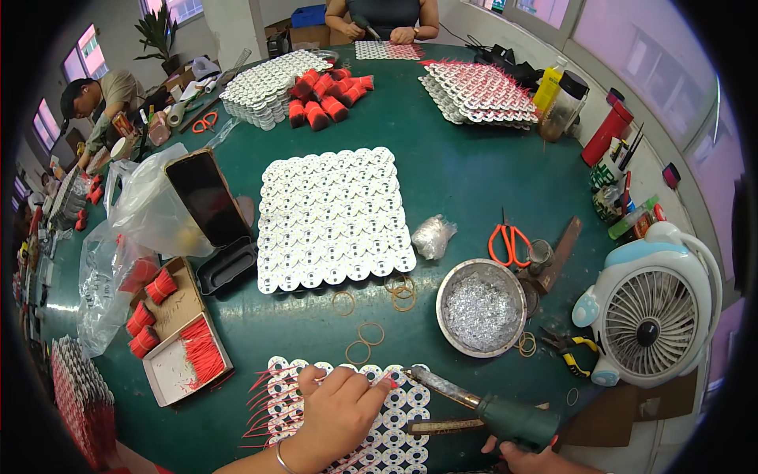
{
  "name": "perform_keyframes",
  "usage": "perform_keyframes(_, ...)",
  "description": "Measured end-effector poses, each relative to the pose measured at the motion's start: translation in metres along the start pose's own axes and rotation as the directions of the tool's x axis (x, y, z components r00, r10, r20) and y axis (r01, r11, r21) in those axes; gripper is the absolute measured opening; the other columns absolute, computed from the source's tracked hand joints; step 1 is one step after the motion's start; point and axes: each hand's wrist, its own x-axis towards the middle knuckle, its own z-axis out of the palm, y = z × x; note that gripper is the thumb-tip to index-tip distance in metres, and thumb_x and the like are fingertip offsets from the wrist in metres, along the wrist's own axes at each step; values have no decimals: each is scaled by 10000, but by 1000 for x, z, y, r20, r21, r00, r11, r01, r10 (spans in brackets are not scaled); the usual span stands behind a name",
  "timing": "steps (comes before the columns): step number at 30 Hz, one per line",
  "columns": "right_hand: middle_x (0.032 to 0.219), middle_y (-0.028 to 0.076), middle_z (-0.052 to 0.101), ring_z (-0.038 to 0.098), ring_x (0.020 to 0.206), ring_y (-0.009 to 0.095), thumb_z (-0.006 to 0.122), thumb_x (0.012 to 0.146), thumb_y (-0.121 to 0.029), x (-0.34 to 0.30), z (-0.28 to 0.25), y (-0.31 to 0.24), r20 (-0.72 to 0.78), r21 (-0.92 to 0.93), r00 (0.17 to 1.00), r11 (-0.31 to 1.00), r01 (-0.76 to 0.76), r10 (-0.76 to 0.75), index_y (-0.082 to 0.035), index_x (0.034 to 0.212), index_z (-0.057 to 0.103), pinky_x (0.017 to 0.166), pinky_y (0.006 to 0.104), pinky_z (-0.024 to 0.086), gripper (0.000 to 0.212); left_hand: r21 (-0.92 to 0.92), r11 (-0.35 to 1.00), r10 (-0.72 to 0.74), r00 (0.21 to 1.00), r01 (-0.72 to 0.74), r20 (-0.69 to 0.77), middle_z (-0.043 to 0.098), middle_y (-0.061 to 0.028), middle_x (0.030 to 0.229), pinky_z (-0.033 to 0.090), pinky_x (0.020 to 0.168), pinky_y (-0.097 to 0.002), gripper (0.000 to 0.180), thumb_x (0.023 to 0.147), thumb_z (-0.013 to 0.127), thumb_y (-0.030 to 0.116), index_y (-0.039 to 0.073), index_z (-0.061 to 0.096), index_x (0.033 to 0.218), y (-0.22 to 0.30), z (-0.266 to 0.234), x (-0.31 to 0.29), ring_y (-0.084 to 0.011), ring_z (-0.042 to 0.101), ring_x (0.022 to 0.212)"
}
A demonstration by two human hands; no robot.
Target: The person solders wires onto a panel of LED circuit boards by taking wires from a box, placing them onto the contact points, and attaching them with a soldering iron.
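Observation:
A panel of round white circuit boards (395,437) lies at the table's near edge, with thin red wires (257,411) sticking out along its left side. My left hand (339,407) rests over the panel, its thumb and forefinger pinched at the upper row on what looks like a red wire; the fingers mostly hide it. From the right, my right hand (517,457) grips a green soldering gun (513,419), partly cut off by the lower edge. The gun's metal tip points left, close to my left fingertips at the panel's top row.
A stacked white board panel (335,221) sits mid-table. Nearby are a metal bowl (482,308) of clear bits, orange scissors (509,243), pliers (576,351), a fan (647,316), a wire box (189,347) and a phone (207,197). Another person (383,20) works opposite.

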Motion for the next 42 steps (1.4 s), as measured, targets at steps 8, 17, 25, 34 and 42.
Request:
perform_keyframes(8,776,99,634,586,605,173,617,853,-122,9,3,6,23,-245,985,955,170,-169,51,1012,621,601,303,482,235,-45,996,-68,994,72,87,499,51,686,282,766,-385,72,736,672,162,174,657,805,-2,0,-1,-121,527,731)
perform_keyframes(17,821,118,634,600,635,199,643,819,-86,14,7,4,38,-224,981,955,196,-192,35,1002,630,623,321,485,219,-72,995,-65,993,73,103,502,43,705,282,768,-383,121,724,671,147,169,676,843,-4,-1,-2,-124,528,742)
perform_keyframes(25,940,172,661,635,885,339,695,754,-76,9,8,-3,80,-346,980,917,199,-183,14,984,635,848,425,471,254,-84,994,-71,997,74,32,475,48,649,277,737,-395,168,639,696,94,175,681,785,-2,2,-1,-139,498,704)
perform_keyframes(34,816,144,656,641,675,231,646,831,-89,1,-7,17,74,-278,981,941,194,-180,42,1014,619,656,343,504,227,-63,994,-81,992,87,95,503,40,684,278,776,-394,109,717,674,145,165,677,824,-3,-1,-2,-130,520,726)
perform_keyframes(42,773,115,634,608,608,185,632,862,-120,1,-3,16,63,-326,945,888,324,-322,66,1036,598,568,312,486,257,-81,995,-62,998,64,23,503,66,648,281,738,-393,184,617,741,134,187,685,784,2,3,-4,-130,511,683)
